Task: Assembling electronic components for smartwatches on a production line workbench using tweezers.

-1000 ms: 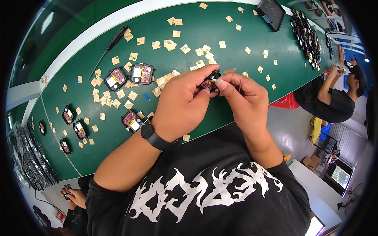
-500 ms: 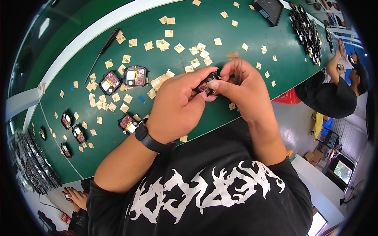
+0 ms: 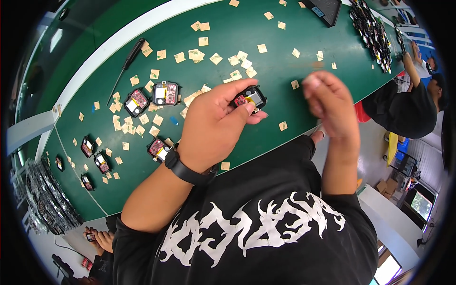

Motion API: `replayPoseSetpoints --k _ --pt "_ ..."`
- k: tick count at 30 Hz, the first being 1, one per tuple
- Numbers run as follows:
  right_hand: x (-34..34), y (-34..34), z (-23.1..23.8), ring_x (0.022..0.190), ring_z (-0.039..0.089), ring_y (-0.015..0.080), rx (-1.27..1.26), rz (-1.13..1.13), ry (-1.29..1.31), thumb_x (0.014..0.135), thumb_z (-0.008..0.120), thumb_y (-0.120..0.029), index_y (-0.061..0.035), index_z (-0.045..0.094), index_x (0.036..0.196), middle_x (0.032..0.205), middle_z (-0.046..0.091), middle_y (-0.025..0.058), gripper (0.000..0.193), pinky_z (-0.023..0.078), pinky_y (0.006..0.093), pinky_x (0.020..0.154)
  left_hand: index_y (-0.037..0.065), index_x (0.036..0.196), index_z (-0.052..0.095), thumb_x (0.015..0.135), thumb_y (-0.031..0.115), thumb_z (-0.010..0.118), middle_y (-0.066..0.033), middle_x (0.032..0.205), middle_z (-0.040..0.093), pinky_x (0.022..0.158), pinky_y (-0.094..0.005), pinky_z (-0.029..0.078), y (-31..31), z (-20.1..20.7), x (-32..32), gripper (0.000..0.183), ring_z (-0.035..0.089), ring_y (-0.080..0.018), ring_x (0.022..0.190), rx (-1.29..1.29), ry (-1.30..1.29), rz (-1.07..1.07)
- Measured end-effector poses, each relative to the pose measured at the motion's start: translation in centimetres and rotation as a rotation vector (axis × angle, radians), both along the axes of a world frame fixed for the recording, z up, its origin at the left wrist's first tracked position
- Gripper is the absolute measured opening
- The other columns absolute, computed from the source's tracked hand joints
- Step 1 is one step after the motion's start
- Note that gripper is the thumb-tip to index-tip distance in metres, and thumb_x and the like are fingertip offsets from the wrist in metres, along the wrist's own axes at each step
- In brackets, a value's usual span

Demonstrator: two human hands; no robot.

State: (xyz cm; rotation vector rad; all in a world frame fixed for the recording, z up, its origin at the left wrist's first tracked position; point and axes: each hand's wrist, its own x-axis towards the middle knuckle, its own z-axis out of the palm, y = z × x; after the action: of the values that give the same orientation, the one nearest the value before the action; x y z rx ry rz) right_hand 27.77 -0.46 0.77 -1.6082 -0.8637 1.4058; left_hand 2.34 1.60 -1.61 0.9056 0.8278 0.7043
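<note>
My left hand [image 3: 216,118], a black watch on its wrist, holds a small black square device housing [image 3: 256,97] above the green table. The housing lies open-faced, showing a red circuit board, a silvery block and yellow tape. My left thumb presses on its lower part, with the fingers beneath. Off to the right and apart from it, my right hand [image 3: 332,104] is raised with its fingers curled in, somewhat blurred; whether anything is between them is hidden. A tan paper square [image 3: 295,84] lies just left of those fingers.
Similar open housings lie leftward, including one [image 3: 165,93] and another [image 3: 136,102]. A black-handled screwdriver [image 3: 127,62] rests farther back. Tan squares are scattered over the green table [image 3: 247,28]. Piled dark parts [image 3: 370,35] and a black tray [image 3: 324,10] lie far right. Co-workers sit at both sides.
My right hand has left the housing and moved right. The housing's inside now shows more fully in my left hand. A tan square now shows left of my right fingers.
</note>
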Motion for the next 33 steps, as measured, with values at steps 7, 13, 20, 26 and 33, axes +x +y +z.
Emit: replayPoseSetpoints --k 7,13,20,26,33 --pt "16.7 1.3 -2.2 0.072 0.062 0.0197 0.422 -0.227 -1.637 0.090 0.075 -0.031 -0.0016 0.069 0.109 0.082 0.064 0.0071 0.035 0.050 0.0313 0.069 -0.008 0.144 0.043 0.096 -0.004 0.053 -0.0208 0.123 0.063 0.094 -0.0336 0.057 -0.1 0.2 0.3 0.049 0.069 -0.0279 0.108 -0.024 -0.083 0.025" --pt "24.8 1.7 -3.2 0.101 0.066 0.0321 0.417 -0.032 -1.943 0.094 0.069 -0.034 -0.0092 0.067 0.120 0.111 0.066 0.0134 0.036 0.053 0.0395 0.084 -0.007 0.149 0.037 0.090 -0.011 0.043 -0.0251 0.134 0.057 0.105 -0.0388 0.050 -1.7 1.2 0.7 0.059 0.063 -0.0321 0.120 -0.091 -0.290 -0.033" --pt "27.2 3.1 -3.4 0.104 0.067 0.0274 0.412 0.008 -1.984 0.093 0.067 -0.030 -0.0172 0.067 0.122 0.118 0.065 0.0045 0.031 0.056 0.0394 0.082 -0.007 0.148 0.039 0.089 -0.015 0.037 -0.0243 0.132 0.059 0.105 -0.0388 0.049 -3.2 4.9 0.5 0.059 0.063 -0.0302 0.121 0.070 -0.225 -0.049" --pt "29.5 4.5 -4.0 0.103 0.067 0.0286 0.352 0.063 -2.007 0.093 0.066 -0.028 -0.0147 0.069 0.118 0.118 0.065 0.0045 0.029 0.056 0.0412 0.082 -0.010 0.149 0.036 0.090 -0.015 0.041 -0.0216 0.137 0.056 0.108 -0.0353 0.045 -3.7 7.2 -1.3 0.059 0.054 -0.0240 0.131 0.249 0.111 -0.180" --pt "27.7 4.6 -3.2 0.105 0.065 0.0307 0.509 0.036 -1.951 0.094 0.067 -0.026 -0.0081 0.070 0.117 0.116 0.067 0.0117 0.030 0.053 0.0398 0.086 -0.009 0.148 0.038 0.090 -0.016 0.040 -0.0214 0.137 0.055 0.107 -0.0374 0.047 -5.0 7.6 -2.2 0.058 0.056 -0.0274 0.129 0.171 0.013 -0.080"
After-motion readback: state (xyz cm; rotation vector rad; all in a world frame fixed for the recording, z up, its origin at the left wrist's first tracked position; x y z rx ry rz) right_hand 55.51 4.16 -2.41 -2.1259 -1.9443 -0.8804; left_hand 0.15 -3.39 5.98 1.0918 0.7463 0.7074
